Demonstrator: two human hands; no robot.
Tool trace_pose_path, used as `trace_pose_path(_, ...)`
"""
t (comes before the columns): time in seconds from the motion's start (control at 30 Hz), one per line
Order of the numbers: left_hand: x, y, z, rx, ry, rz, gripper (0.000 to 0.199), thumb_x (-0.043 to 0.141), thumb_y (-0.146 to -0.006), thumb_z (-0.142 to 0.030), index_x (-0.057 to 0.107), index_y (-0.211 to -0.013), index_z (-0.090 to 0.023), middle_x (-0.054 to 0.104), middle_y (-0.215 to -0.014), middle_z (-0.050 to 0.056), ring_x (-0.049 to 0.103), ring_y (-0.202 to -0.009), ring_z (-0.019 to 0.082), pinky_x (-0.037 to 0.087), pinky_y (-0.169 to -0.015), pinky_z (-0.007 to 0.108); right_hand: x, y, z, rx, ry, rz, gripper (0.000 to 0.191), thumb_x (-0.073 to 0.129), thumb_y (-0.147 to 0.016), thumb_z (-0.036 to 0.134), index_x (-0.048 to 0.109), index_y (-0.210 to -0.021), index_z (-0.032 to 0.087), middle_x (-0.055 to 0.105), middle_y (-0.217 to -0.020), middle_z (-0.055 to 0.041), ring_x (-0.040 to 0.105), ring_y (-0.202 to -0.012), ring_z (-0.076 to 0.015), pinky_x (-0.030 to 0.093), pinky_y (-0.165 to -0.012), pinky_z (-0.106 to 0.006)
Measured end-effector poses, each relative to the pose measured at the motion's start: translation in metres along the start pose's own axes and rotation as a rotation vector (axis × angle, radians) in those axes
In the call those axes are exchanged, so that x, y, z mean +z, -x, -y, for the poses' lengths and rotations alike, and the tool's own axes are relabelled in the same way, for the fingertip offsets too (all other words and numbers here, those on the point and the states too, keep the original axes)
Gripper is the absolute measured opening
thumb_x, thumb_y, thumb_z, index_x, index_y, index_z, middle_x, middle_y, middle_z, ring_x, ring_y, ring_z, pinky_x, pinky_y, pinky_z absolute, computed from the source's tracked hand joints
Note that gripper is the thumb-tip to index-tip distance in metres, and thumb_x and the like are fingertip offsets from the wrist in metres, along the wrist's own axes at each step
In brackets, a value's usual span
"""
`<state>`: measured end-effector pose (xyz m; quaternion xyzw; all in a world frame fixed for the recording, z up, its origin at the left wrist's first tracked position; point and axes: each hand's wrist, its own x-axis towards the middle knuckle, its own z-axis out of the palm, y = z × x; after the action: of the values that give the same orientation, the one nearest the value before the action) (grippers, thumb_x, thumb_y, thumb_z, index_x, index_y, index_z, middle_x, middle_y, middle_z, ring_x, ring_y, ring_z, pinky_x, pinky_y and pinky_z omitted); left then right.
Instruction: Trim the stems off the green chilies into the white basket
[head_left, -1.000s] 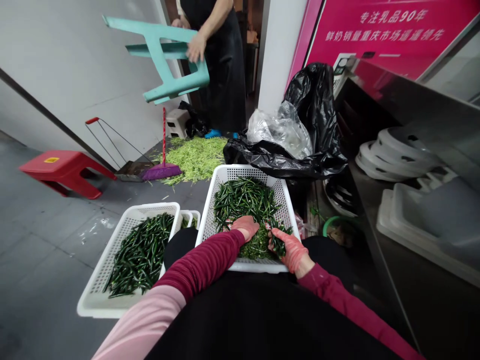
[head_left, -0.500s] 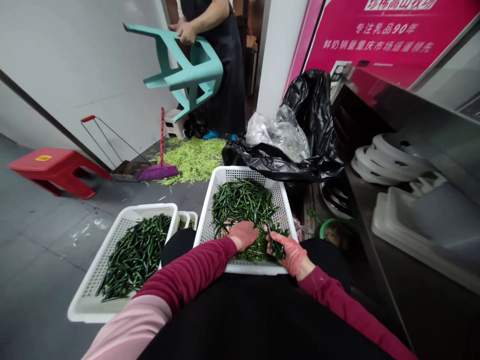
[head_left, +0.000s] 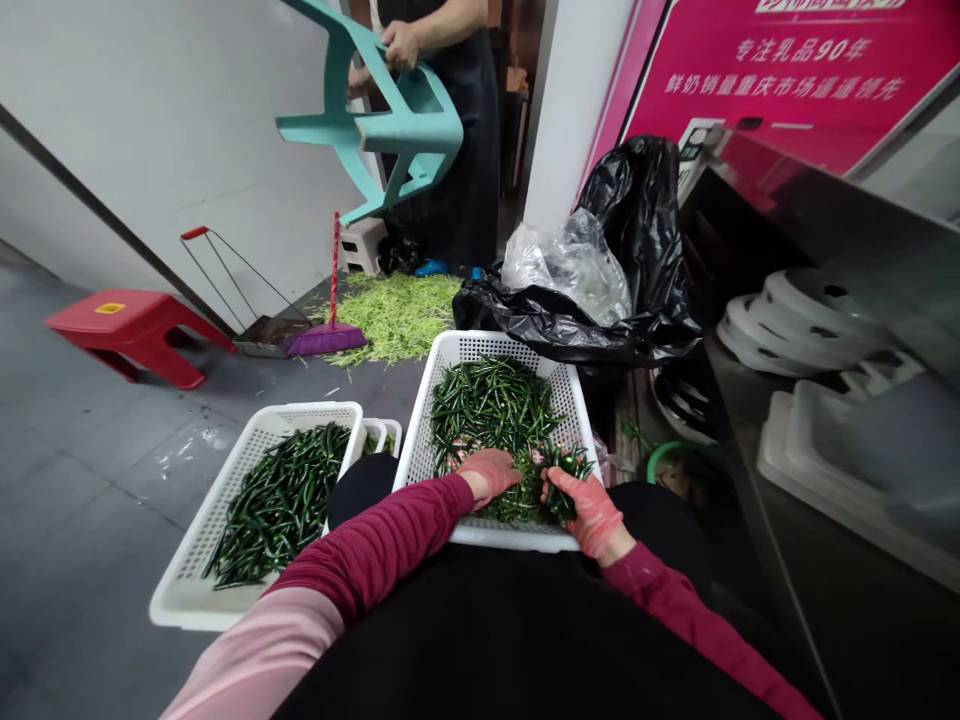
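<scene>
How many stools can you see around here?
3: a red stool on the floor at left, a turquoise stool held up by another person, and what looks like a pale stool, partly covered, beyond the broom. More could be hidden.

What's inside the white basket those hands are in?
Long green peppers lie in the far part; smaller green bits nearer the person. The right hand holds more peppers. These and the left hand hide most of the basket's bottom.

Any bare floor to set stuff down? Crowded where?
Bare: grey tiled floor between the red plastic stool and left white perforated basket, save shiny spots; narrower strip between that basket and purple broom head. Crowded: central white perforated basket under left hand and right hand, black plastic bag at its far edge.
</scene>
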<state>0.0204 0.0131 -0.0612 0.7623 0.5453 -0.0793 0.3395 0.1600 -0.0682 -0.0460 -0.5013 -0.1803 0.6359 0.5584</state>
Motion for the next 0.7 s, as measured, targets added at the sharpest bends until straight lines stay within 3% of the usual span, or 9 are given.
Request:
trace_pose_path(0.07, -0.006, -0.012, 0.001, -0.037, -0.070, -0.149, 0.046, 0.059, -0.060, -0.054, 0.063, -0.093, -0.023, 0.060, -0.103, 0.007, 0.058, -0.087, 0.023, 0.044, -0.073, 0.028, -0.001, -0.002, 0.001, 0.008, -0.017, -0.006, 0.027, 0.074, -0.059, 0.028, 0.058, -0.077, 0.016, 0.061, -0.058, 0.0016, 0.053, -0.047, -0.0117, 0.044, -0.047, -0.025)
trace_pose_path(0.13, -0.016, -0.029, -0.006, -0.040, -0.082, -0.234, 0.045, 0.050, -0.069, -0.054, 0.059, -0.103, -0.026, 0.059, -0.107, 0.006, 0.058, -0.090, 0.022, 0.044, -0.073, 0.030, -0.002, -0.003, 0.000, 0.021, -0.027, -0.009, 0.026, 0.074, -0.058, 0.028, 0.057, -0.075, 0.016, 0.060, -0.058, 0.0013, 0.052, -0.047, -0.0116, 0.044, -0.046, -0.025)
trace_pose_path(0.2, -0.026, -0.048, -0.016, -0.071, -0.068, -0.216, 0.037, 0.044, -0.075, -0.046, 0.059, -0.103, -0.026, 0.061, -0.103, 0.006, 0.058, -0.091, 0.021, 0.044, -0.074, 0.030, -0.002, -0.004, 0.000, 0.021, -0.038, -0.012, 0.027, 0.074, -0.057, 0.027, 0.057, -0.075, 0.016, 0.061, -0.060, 0.0016, 0.052, -0.048, -0.0115, 0.045, -0.046, -0.025)
trace_pose_path(0.33, -0.032, -0.071, -0.030, -0.103, -0.085, -0.139, 0.029, 0.052, -0.070, -0.037, 0.063, -0.091, -0.021, 0.064, -0.095, 0.008, 0.059, -0.087, 0.022, 0.043, -0.071, 0.029, -0.001, -0.004, 0.000, 0.012, -0.062, 0.005, 0.028, 0.073, -0.057, 0.027, 0.057, -0.078, 0.017, 0.061, -0.061, 0.0024, 0.053, -0.048, -0.0118, 0.045, -0.047, -0.026)
trace_pose_path(0.43, -0.029, -0.063, -0.022, -0.075, 0.011, -0.170, 0.025, 0.051, -0.072, -0.040, 0.064, -0.081, -0.021, 0.065, -0.086, 0.004, 0.059, -0.078, 0.017, 0.043, -0.065, 0.024, -0.002, -0.007, 0.000, 0.035, -0.068, -0.046, 0.028, 0.074, -0.056, 0.027, 0.057, -0.077, 0.018, 0.061, -0.059, 0.0025, 0.053, -0.047, -0.0123, 0.045, -0.046, -0.026)
trace_pose_path(0.53, -0.028, -0.038, -0.006, -0.057, 0.423, -0.212, 0.029, 0.051, -0.072, -0.044, 0.061, -0.080, -0.018, 0.062, -0.071, 0.000, 0.053, -0.057, 0.010, 0.039, -0.051, 0.020, -0.005, -0.011, -0.002, 0.081, -0.051, -0.102, 0.029, 0.074, -0.055, 0.025, 0.057, -0.078, 0.018, 0.062, -0.059, 0.0020, 0.053, -0.046, -0.0127, 0.044, -0.044, -0.026)
trace_pose_path(0.63, -0.025, -0.011, 0.003, -0.046, 0.861, -0.127, 0.029, 0.055, -0.070, -0.043, 0.057, -0.079, -0.015, 0.054, -0.058, -0.002, 0.040, -0.040, 0.005, 0.031, -0.039, 0.019, -0.006, -0.014, -0.005, 0.110, -0.039, -0.073, 0.030, 0.073, -0.056, 0.024, 0.058, -0.082, 0.019, 0.064, -0.064, 0.0010, 0.053, -0.046, -0.0124, 0.043, -0.042, -0.025)
trace_pose_path(0.7, -0.019, 0.002, 0.002, -0.004, 1.028, -0.061, 0.028, 0.058, -0.067, -0.040, 0.054, -0.076, -0.015, 0.049, -0.053, -0.004, 0.037, -0.037, 0.004, 0.028, -0.037, 0.018, -0.006, -0.013, -0.005, 0.157, -0.051, 0.003, 0.030, 0.072, -0.058, 0.023, 0.058, -0.085, 0.019, 0.065, -0.066, 0.0010, 0.053, -0.046, -0.0123, 0.043, -0.043, -0.025)
